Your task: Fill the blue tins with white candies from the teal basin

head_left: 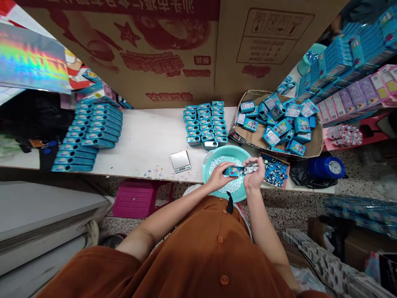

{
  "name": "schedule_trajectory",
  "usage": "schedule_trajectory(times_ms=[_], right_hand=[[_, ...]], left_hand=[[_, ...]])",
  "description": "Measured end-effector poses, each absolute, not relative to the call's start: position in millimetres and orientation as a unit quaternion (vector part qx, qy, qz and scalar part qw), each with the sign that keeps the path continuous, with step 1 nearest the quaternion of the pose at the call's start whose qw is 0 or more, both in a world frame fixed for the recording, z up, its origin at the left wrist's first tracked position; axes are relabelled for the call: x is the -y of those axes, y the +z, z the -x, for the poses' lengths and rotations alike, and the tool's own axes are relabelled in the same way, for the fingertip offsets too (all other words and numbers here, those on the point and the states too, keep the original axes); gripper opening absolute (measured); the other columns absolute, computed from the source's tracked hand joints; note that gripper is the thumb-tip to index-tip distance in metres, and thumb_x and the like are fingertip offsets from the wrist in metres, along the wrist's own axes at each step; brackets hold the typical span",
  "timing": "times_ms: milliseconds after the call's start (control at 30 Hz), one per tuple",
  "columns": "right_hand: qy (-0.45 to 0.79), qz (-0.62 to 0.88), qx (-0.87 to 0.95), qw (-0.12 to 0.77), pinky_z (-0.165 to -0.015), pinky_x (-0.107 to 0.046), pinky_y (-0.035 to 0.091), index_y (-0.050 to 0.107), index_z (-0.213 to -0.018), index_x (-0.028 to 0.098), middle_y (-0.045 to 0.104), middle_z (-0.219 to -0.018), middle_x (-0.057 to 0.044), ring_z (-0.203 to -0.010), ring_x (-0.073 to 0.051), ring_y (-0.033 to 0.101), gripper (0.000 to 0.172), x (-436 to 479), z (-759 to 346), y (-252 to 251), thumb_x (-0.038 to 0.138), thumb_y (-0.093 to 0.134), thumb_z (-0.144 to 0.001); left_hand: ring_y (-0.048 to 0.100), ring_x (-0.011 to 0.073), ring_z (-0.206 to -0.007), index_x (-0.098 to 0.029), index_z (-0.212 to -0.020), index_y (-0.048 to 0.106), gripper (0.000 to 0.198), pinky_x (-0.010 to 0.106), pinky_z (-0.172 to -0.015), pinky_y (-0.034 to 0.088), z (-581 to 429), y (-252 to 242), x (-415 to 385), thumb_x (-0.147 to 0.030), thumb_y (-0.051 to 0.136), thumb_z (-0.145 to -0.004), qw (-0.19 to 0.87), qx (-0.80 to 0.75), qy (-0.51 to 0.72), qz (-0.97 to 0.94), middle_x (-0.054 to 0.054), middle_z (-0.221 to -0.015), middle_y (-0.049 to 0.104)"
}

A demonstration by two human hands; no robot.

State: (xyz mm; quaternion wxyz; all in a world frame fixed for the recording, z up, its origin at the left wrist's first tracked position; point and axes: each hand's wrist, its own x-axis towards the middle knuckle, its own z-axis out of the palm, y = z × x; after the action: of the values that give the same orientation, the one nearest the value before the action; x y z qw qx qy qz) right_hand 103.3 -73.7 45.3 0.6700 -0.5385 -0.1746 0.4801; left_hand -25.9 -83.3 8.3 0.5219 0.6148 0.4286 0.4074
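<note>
Over a turquoise basin of small white pieces, my left hand grips a small blue box lying on its side. Beside it, my right hand is cupped around a heap of white pieces, close to the box's right end. The fingers of my right hand are curled up around the heap. Just right of the basin, a shallow carton holds blue and silver bits. A small scale lies on the table to the left.
Rows of blue boxes stand behind the basin, with taller stacks at the left. A cardboard tray of loose blue boxes sits at right. A large carton walls off the back. A pink stool is below the table.
</note>
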Motion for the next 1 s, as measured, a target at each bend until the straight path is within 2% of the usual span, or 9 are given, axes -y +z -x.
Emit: schedule_trajectory(times_ms=[433, 800, 1000], right_hand=[[0.447, 0.528, 0.237, 0.682, -0.061, -0.028, 0.046, 0.055, -0.059, 0.020, 0.054, -0.061, 0.001, -0.058, -0.011, 0.055, 0.037, 72, -108, 53, 0.046, 0.042, -0.084], [0.395, 0.535, 0.283, 0.691, -0.061, -0.029, 0.047, 0.058, -0.066, 0.020, 0.057, -0.064, 0.000, -0.060, -0.012, 0.057, 0.035, 74, -109, 55, 0.044, 0.041, -0.085], [0.418, 0.536, 0.258, 0.687, -0.054, -0.025, 0.043, 0.056, -0.064, 0.020, 0.055, -0.064, 0.000, -0.057, -0.011, 0.054, 0.034, 78, -113, 59, 0.047, 0.045, -0.082]], left_hand=[[0.058, 0.0240, -0.101, -0.021, -0.105, 0.065, 0.042, 0.038, -0.093, 0.041, 17, 9, 80, -0.034, 0.075, -0.066, 0.545, -0.426, 0.417, -0.589, 0.009, -0.105, 0.064], [0.058, 0.0222, -0.103, -0.020, -0.106, 0.063, 0.042, 0.036, -0.095, 0.041, 6, 10, 83, -0.030, 0.075, -0.066, 0.565, -0.423, 0.429, -0.564, 0.008, -0.106, 0.063], [0.058, 0.0222, -0.101, -0.020, -0.104, 0.064, 0.045, 0.034, -0.094, 0.041, 0, 2, 87, -0.032, 0.077, -0.063, 0.592, -0.425, 0.426, -0.536, 0.007, -0.105, 0.064]])
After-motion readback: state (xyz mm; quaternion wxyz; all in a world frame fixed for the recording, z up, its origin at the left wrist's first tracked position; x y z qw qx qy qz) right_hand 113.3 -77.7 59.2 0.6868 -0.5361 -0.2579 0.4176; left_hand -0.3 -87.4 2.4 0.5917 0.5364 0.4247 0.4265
